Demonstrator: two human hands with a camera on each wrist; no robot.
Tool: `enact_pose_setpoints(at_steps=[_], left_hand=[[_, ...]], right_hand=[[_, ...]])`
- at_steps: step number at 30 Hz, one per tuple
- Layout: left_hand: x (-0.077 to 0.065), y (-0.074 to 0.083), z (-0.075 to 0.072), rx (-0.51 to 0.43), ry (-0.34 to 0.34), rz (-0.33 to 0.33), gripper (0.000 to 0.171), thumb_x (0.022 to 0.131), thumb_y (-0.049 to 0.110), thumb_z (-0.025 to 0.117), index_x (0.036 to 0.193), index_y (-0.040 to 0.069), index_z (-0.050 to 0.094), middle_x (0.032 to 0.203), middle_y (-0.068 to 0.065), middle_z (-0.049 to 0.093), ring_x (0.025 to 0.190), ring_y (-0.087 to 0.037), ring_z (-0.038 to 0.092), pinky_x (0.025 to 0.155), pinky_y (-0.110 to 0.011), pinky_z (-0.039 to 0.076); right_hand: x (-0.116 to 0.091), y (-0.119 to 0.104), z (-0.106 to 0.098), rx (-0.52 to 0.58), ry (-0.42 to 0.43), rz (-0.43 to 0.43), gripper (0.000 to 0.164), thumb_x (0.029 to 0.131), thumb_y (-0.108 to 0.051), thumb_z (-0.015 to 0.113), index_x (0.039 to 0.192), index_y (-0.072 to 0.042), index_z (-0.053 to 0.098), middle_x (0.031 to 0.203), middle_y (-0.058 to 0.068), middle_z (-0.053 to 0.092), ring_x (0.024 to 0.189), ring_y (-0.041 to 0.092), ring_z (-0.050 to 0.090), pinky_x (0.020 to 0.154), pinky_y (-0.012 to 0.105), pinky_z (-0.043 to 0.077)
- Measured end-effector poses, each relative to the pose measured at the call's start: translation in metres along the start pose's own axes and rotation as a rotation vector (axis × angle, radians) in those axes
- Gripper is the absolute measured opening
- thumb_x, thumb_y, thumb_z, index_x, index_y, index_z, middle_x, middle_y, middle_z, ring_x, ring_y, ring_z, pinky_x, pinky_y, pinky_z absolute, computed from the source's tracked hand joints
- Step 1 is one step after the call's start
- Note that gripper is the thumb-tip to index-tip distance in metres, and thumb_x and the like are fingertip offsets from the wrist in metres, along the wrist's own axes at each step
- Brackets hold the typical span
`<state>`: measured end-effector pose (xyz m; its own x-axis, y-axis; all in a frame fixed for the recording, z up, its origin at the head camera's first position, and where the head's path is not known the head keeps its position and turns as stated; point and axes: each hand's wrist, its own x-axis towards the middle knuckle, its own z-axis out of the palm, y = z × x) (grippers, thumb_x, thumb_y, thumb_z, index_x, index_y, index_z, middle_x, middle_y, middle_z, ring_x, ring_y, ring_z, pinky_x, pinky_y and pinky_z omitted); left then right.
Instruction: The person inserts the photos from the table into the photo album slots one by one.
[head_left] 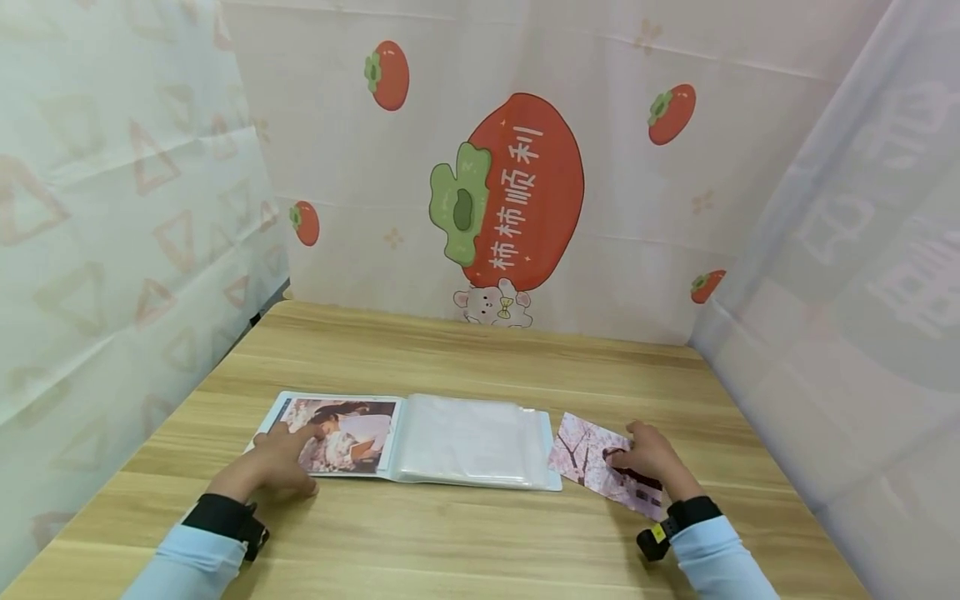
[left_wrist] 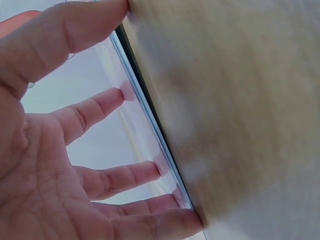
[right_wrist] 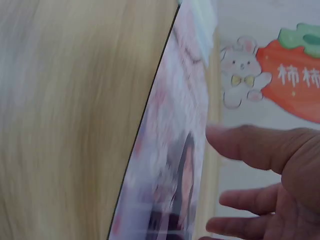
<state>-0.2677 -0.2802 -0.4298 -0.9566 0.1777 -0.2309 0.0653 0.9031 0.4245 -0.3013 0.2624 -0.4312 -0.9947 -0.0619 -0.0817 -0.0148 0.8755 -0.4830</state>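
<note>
An opened photo album [head_left: 554, 467] with a pale blue cover lies flat on the table. Its left page carries a picture [head_left: 360, 433] of a person among pink blossoms; on its right side is a stack of clear plastic sleeves [head_left: 465, 440]. My left hand [head_left: 276, 461] rests on the left page, fingers spread, and in the left wrist view the fingertips [left_wrist: 114, 97] touch the glossy surface. Right of the album, a loose blossom photo [head_left: 588, 454] lies slanted, its upper left corner close to the cover. Over its right part is my right hand [head_left: 654, 461], thumb and fingers apart.
The wood-grain table [head_left: 450, 542] extends around the album on all sides. A curtain with persimmon prints [head_left: 555, 192] hangs behind it, and further cloth walls [head_left: 112, 250] stand at left and right. Each wrist wears a black band with a small device [head_left: 654, 543].
</note>
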Motion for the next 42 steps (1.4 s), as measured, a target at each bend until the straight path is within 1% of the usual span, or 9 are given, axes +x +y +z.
enact_pose_setpoints(at_steps=[4, 9, 17, 21, 27, 33, 35, 38, 42], left_hand=[[0.000, -0.001, 0.001, -0.001, 0.000, 0.007, 0.071, 0.064, 0.025, 0.083, 0.125, 0.010, 0.049, 0.110, -0.030, 0.038, 0.090, -0.046, 0.037, 0.065, -0.055, 0.042], [0.000, -0.002, 0.002, -0.005, 0.001, 0.002, 0.072, 0.063, 0.025, 0.083, 0.125, 0.009, 0.049, 0.112, -0.031, 0.038, 0.091, -0.047, 0.036, 0.065, -0.056, 0.041], [0.003, -0.001, 0.000, 0.014, 0.021, 0.033, 0.072, 0.063, 0.024, 0.083, 0.124, 0.008, 0.049, 0.108, -0.029, 0.039, 0.090, -0.048, 0.037, 0.065, -0.057, 0.040], [0.003, 0.001, -0.001, 0.016, 0.020, 0.023, 0.072, 0.063, 0.023, 0.083, 0.124, 0.008, 0.050, 0.108, -0.030, 0.040, 0.090, -0.048, 0.036, 0.066, -0.057, 0.040], [0.004, 0.003, -0.004, 0.018, 0.021, 0.017, 0.073, 0.062, 0.023, 0.083, 0.125, 0.006, 0.049, 0.110, -0.031, 0.039, 0.091, -0.049, 0.036, 0.067, -0.059, 0.040], [0.003, 0.002, -0.003, -0.002, 0.018, 0.027, 0.074, 0.061, 0.022, 0.083, 0.125, 0.006, 0.049, 0.111, -0.031, 0.038, 0.091, -0.049, 0.035, 0.067, -0.056, 0.040], [0.003, 0.002, -0.002, -0.011, 0.014, 0.021, 0.075, 0.061, 0.022, 0.083, 0.126, 0.006, 0.049, 0.112, -0.031, 0.038, 0.091, -0.048, 0.035, 0.066, -0.056, 0.040], [0.003, 0.001, 0.000, -0.022, 0.012, 0.010, 0.076, 0.061, 0.022, 0.084, 0.127, 0.006, 0.049, 0.113, -0.030, 0.038, 0.092, -0.047, 0.035, 0.067, -0.055, 0.040], [0.002, -0.001, 0.001, -0.023, 0.013, 0.007, 0.074, 0.061, 0.023, 0.084, 0.125, 0.007, 0.050, 0.110, -0.030, 0.039, 0.092, -0.048, 0.035, 0.066, -0.056, 0.040]], right_hand=[[0.000, 0.014, -0.003, -0.058, -0.078, -0.067, 0.081, 0.066, -0.021, 0.083, 0.126, 0.016, 0.042, 0.117, 0.034, 0.049, 0.108, 0.050, 0.044, 0.084, 0.054, 0.040], [0.002, 0.023, -0.004, -0.118, -0.102, -0.141, 0.085, 0.059, -0.028, 0.088, 0.124, 0.010, 0.049, 0.116, 0.033, 0.046, 0.108, 0.054, 0.038, 0.083, 0.058, 0.038], [0.010, 0.028, -0.007, -0.183, -0.111, -0.102, 0.089, 0.056, -0.039, 0.088, 0.126, 0.000, 0.050, 0.117, 0.030, 0.042, 0.104, 0.048, 0.035, 0.077, 0.060, 0.035], [0.017, 0.031, -0.008, -0.189, -0.137, -0.079, 0.086, 0.054, -0.040, 0.088, 0.120, 0.000, 0.050, 0.113, 0.026, 0.044, 0.100, 0.044, 0.037, 0.076, 0.058, 0.036], [0.023, 0.032, -0.009, -0.125, -0.196, -0.033, 0.081, 0.054, -0.035, 0.090, 0.111, 0.001, 0.046, 0.108, 0.024, 0.040, 0.099, 0.043, 0.031, 0.078, 0.052, 0.037], [0.021, 0.032, -0.010, -0.130, -0.199, -0.059, 0.079, 0.054, -0.036, 0.090, 0.103, 0.002, 0.041, 0.102, 0.025, 0.034, 0.094, 0.043, 0.028, 0.076, 0.049, 0.034], [0.021, 0.033, -0.011, -0.130, -0.193, -0.065, 0.079, 0.054, -0.036, 0.090, 0.101, 0.001, 0.038, 0.098, 0.022, 0.034, 0.092, 0.042, 0.028, 0.075, 0.048, 0.033], [0.022, 0.035, -0.012, -0.127, -0.165, -0.060, 0.079, 0.054, -0.036, 0.090, 0.103, 0.001, 0.039, 0.097, 0.019, 0.040, 0.088, 0.038, 0.036, 0.073, 0.047, 0.035], [0.023, 0.039, -0.014, -0.071, -0.143, -0.063, 0.068, 0.063, -0.029, 0.086, 0.106, 0.001, 0.043, 0.100, 0.016, 0.051, 0.085, 0.032, 0.046, 0.070, 0.044, 0.040]])
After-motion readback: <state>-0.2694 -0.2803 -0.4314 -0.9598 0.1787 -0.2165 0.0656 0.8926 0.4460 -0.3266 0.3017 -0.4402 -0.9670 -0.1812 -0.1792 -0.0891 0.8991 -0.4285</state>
